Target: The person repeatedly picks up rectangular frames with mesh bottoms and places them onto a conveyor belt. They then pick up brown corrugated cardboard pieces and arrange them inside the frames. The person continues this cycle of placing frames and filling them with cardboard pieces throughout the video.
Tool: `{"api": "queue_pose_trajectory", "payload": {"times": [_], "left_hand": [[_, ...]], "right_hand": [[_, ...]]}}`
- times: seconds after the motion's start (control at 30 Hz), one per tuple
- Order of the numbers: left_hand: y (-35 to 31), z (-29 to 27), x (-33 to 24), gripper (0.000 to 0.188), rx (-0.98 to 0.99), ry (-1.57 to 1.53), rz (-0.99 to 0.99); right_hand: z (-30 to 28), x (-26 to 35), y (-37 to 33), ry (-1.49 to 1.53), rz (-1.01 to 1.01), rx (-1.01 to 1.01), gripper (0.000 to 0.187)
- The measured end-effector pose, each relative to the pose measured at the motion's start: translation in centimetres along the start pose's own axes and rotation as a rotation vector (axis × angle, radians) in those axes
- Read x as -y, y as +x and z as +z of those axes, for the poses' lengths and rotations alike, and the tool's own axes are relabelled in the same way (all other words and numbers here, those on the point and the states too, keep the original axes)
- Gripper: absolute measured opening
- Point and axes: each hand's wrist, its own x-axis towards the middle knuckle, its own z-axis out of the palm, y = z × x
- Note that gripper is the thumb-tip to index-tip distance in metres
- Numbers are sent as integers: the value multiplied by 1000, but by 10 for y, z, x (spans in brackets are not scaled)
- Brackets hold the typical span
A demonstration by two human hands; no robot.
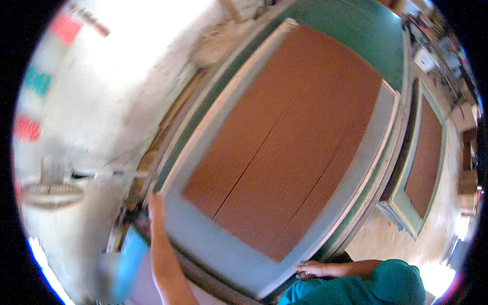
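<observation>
A large wooden-edged frame [216, 109] with a grey surface lies in front of me, tilted across the view. On that grey surface rests a wide brown finely ribbed sheet [284, 147], with long dark lines running along it. At the frame's near left corner my left hand [156, 208] grips the edge, its far fingers hidden. My right hand [311, 269], reaching out from a teal sleeve, is closed at the frame's near right corner. Some of its fingers are hidden by the edge.
A green table [351, 30] spreads beneath and beyond the frame. To the right stands a stack of similar frames [414, 221], with a brown sheet on top. A pale stained wall [112, 76] rises on the left. Boxes [463, 117] line the far right, and something blue [129, 264] is beside my left forearm.
</observation>
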Motion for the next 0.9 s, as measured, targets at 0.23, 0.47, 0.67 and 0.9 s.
{"api": "queue_pose_trajectory", "payload": {"times": [0.23,0.47,0.67,0.9], "left_hand": [[46,41,2,45,128,-341,-230],[74,30,-195,49,90,-438,50],[15,32,-315,65,259,-599,132],[-153,-31,-328,57,441,-837,-12]], "right_hand": [[-23,4,-3,-222,-114,-302,47],[-140,91,-88,-527,-335,-1041,44],[-232,142,-212,524,-1013,-1124,42],[-237,54,-315,597,-907,-1312,58]]}}
